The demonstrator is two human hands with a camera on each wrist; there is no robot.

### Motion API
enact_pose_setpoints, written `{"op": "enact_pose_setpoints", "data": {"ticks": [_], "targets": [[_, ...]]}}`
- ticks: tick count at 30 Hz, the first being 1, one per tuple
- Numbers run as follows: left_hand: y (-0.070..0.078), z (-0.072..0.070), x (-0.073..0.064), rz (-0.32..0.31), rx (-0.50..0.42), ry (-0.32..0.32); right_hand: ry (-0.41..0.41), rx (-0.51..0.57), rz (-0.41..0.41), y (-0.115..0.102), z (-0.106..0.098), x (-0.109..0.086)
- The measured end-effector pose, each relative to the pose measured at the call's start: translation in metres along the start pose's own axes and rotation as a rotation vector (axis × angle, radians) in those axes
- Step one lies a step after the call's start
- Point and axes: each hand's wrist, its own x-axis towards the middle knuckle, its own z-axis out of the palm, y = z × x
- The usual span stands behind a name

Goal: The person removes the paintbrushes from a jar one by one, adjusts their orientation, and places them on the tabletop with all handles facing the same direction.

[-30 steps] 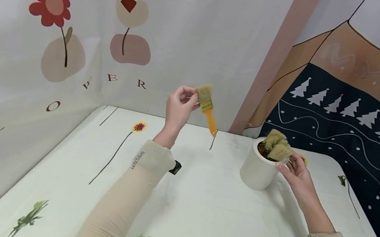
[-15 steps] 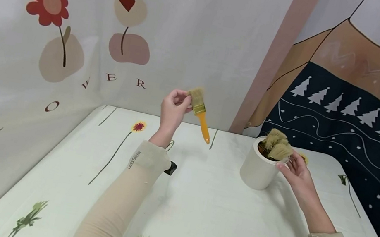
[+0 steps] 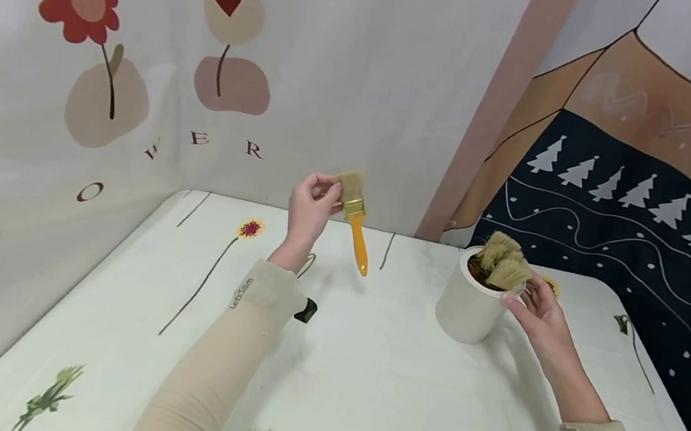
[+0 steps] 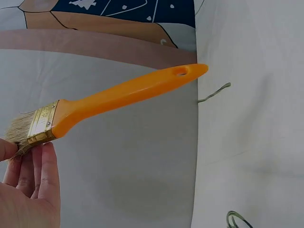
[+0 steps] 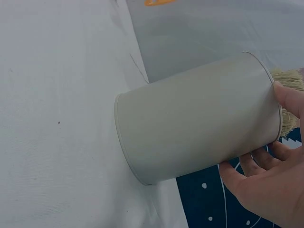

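Overall, I observe through my cameras a pale backdrop point(image 3: 358, 57) printed with flowers and letters, rising behind a table point(image 3: 376, 358) whose white cover bears flower motifs. At the far right, I note a dark panel point(image 3: 633, 218) patterned with pale trees. Two beige sleeves point(image 3: 212, 376) reach in from the near edge. Next in size, a white container point(image 3: 464, 315) stands on the table, toward its far right side. I see the right hand point(image 3: 541, 317) gripping it near the rim, thumb on one side and fingers on the other. The left hand point(image 3: 308, 209) pinches a paintbrush point(image 3: 361, 245) between thumb and fingers by its bristles; the orange handle slants downward, held in the air well apart from the container. Smallest, I distinguish bristle heads point(image 3: 505, 264) projecting from the container's mouth beside the right hand; their exact number I cannot tell.
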Motion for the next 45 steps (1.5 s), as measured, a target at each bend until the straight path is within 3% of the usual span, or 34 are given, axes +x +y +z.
{"op": "enact_pose_setpoints", "data": {"ticks": [22, 45], "targets": [[-0.032, 0.011, 0.003, -0.084, -0.022, -0.014, 0.001, 0.014, 0.023, 0.000, 0.001, 0.003], [-0.074, 0.034, 0.009, -0.274, 0.017, -0.043, 0.008, 0.017, 0.035, 0.000, 0.001, 0.002]]}}
